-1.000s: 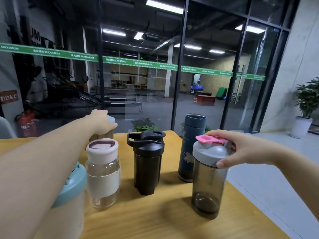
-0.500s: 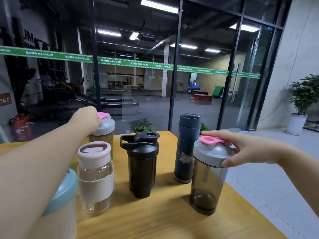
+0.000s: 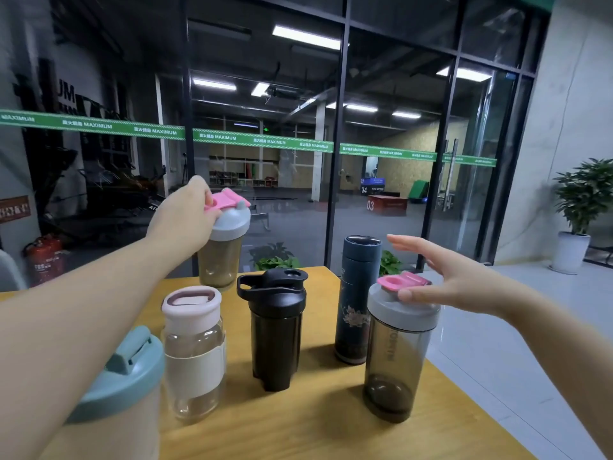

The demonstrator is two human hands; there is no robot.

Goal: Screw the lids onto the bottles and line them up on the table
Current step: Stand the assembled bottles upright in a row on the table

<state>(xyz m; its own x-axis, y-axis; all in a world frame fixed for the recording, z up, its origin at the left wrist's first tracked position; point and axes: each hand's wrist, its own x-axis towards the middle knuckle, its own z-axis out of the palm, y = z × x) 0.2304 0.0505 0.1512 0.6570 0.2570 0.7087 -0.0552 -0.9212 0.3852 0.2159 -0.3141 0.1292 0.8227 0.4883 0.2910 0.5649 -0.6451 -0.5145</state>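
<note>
Hands have moved: your left hand (image 3: 185, 217) now grips the far brown bottle (image 3: 220, 247) by its lid and seems to lift it off the table (image 3: 325, 423), while your right hand (image 3: 457, 283) has let go, fingers straight, of the grey bottle (image 3: 396, 356), so lining up can start.

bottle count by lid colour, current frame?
Grey lid with pink flip cap: 2, the amber shaker held up by the left hand at and the smoky shaker
Black lid: 1
Pale pink lid: 1
Teal lid: 1
Dark blue flask: 1
Total: 6
</note>
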